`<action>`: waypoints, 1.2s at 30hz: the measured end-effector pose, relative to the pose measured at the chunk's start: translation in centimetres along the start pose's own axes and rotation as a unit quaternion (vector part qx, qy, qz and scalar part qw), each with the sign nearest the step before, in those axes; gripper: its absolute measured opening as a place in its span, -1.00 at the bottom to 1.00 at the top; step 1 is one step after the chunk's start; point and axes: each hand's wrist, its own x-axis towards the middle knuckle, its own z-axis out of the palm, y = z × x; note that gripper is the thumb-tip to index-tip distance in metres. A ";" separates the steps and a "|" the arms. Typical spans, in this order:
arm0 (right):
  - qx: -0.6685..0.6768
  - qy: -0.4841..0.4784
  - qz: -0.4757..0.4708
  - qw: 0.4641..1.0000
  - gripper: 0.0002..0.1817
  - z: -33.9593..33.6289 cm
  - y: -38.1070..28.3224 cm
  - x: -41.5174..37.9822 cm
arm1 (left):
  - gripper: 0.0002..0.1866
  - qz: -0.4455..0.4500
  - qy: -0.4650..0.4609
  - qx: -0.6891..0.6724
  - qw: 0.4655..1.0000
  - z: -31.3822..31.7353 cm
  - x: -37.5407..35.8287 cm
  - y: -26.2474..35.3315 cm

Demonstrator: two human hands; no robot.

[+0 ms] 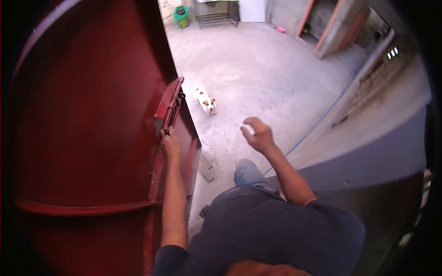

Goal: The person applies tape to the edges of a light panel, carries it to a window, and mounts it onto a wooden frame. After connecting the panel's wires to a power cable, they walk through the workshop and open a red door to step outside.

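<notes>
On the left stands a large dark red metal door (92, 115) with a red latch housing (169, 105) along its edge. My left hand (171, 144) grips the lower end of that latch, its fingers closed around the metal. Part of the bolt is hidden behind the housing. My right hand (258, 135) is in the air over the concrete floor, holding nothing. Its thumb and curved fingers are apart. A white dog with brown patches (205, 100) stands on the floor between the door edge and my right hand, facing me.
Pale concrete floor (258, 64) stretches ahead. A coiled green hose (181, 16) and a dark metal rack (217, 19) are at the back. A pink bowl (281, 29) lies near the wall. A blue line (317, 123) runs along the right wall's foot. Flat pieces (206, 167) lie beside the door.
</notes>
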 end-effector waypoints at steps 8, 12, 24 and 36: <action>-0.041 -0.207 0.160 0.964 -0.77 7.4 22.6 -3.7 | -0.68 -0.193 -0.246 0.013 0.950 14.1 -10.2 -13.0; -0.103 -0.226 0.218 0.944 -0.74 11.0 41.8 -2.4 | -0.69 -0.245 -0.324 0.083 0.910 26.4 -5.8 -18.5; 0.124 -0.182 0.144 0.965 -0.75 20.6 40.4 30.7 | -0.60 -0.407 -0.378 0.107 0.825 45.4 14.2 -18.9; 0.078 -0.370 0.210 0.902 -0.70 27.6 46.3 38.5 | -0.66 -0.444 -0.257 0.039 0.857 42.4 25.5 -23.8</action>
